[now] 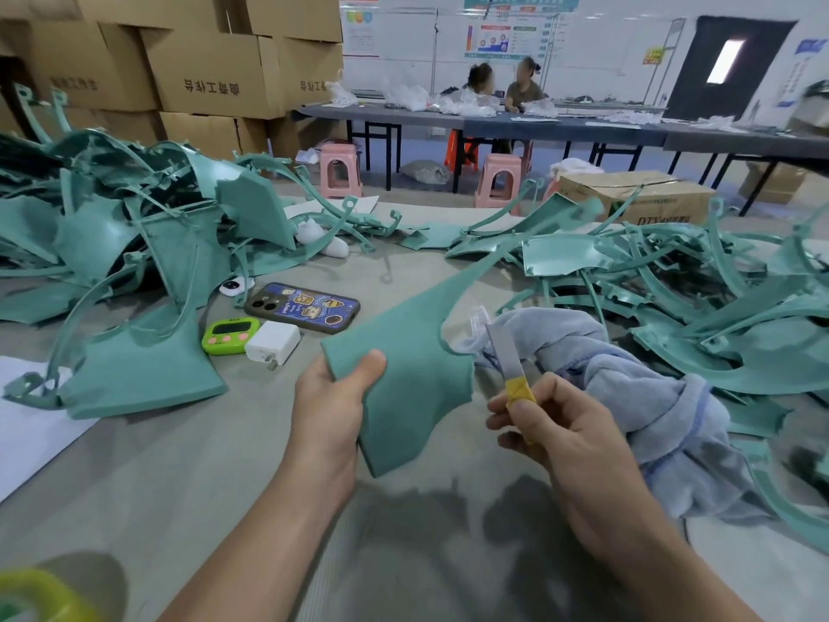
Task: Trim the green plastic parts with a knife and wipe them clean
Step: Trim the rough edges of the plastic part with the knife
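My left hand (pixel 334 397) grips a flat green plastic part (pixel 403 374) by its left edge and holds it above the table; a long thin arm of the part sweeps up and away to the right. My right hand (pixel 545 428) pinches a small knife (pixel 507 356) by its yellow-taped handle. The grey blade points up, just right of the part's edge and apart from it. A crumpled light-blue cloth (pixel 628 388) lies on the table behind and to the right of my right hand.
Heaps of green plastic parts lie at the left (pixel 125 244) and the right (pixel 700 280). A phone (pixel 303 307), a white charger (pixel 272 342) and a green timer (pixel 229 336) lie ahead of my left hand. Cardboard boxes (pixel 211 74) are stacked behind. Two people sit at a far table (pixel 560 123).
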`<state>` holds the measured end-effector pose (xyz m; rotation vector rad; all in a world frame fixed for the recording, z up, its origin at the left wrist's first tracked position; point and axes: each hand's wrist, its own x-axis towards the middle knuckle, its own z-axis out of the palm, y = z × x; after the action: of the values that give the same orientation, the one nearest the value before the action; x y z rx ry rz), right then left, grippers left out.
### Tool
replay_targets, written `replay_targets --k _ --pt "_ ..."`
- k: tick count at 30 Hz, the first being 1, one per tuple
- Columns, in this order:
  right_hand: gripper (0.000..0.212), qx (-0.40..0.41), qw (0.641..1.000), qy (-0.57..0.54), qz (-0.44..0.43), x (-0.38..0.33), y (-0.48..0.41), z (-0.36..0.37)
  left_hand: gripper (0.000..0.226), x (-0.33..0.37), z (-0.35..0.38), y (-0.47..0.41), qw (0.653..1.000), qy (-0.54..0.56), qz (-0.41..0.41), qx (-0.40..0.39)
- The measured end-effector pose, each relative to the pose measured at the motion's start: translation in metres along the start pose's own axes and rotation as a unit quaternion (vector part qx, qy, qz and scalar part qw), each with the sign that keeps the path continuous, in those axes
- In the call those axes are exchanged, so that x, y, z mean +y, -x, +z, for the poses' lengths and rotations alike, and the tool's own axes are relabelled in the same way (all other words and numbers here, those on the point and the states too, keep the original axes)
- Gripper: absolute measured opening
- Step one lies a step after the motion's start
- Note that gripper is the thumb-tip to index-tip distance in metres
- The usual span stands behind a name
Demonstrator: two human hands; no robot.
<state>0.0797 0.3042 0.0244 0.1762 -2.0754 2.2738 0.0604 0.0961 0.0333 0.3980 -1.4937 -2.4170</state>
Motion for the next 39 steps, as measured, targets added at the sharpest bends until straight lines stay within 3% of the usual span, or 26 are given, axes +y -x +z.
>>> replay_targets --k 5,7,9,11,18,21,24,26,29,34,36,39 --pt "0.018 0.002 0.996 0.073 -0.051 -0.005 0.0 -0.002 0.032 0.002 -0.003 0.002 0.987 -0.068 0.147 -0.024" --pt "0.022 0.008 0.992 0.101 -0.078 -0.006 0.002 0.0 0.036 0.004 -0.009 0.003 0.952 -0.169 0.25 -0.055" --pt "0.031 0.009 0.986 0.129 -0.102 -0.005 0.005 0.003 0.027 0.0 -0.013 0.004 0.892 -0.274 0.348 -0.094" --pt "0.027 -0.001 0.981 0.15 -0.121 -0.004 0.008 0.006 0.024 -0.007 -0.016 0.003 0.846 -0.342 0.399 -0.091" --pt "0.024 0.024 0.957 0.229 -0.178 -0.005 0.007 0.025 0.043 -0.02 -0.019 -0.005 0.781 -0.374 0.489 -0.104" --pt "0.025 0.141 0.935 0.285 -0.156 -0.005 -0.005 0.015 0.043 -0.02 -0.022 -0.007 0.789 -0.358 0.489 -0.101" --pt "0.028 0.289 0.904 0.309 -0.057 -0.007 -0.021 -0.016 0.039 -0.015 -0.02 -0.003 0.809 -0.341 0.471 -0.087" --pt "0.023 0.32 0.907 0.272 -0.034 -0.007 -0.023 -0.028 0.031 -0.012 -0.017 0.002 0.834 -0.32 0.443 -0.075" --pt "0.017 0.29 0.927 0.231 -0.058 -0.004 -0.02 -0.024 0.022 -0.009 -0.013 0.006 0.895 -0.273 0.353 -0.019" --pt "0.02 0.199 0.965 0.157 -0.062 -0.002 -0.017 -0.022 0.01 -0.002 -0.022 -0.01 0.943 -0.175 0.25 0.133" --pt "0.025 0.123 0.969 0.211 -0.034 0.0 -0.014 -0.022 0.01 0.001 -0.027 -0.018 0.965 -0.087 0.191 0.159" --pt "0.033 0.007 0.907 0.421 0.009 0.001 -0.01 -0.017 0.011 0.004 -0.031 -0.023 0.977 -0.021 0.129 0.17"
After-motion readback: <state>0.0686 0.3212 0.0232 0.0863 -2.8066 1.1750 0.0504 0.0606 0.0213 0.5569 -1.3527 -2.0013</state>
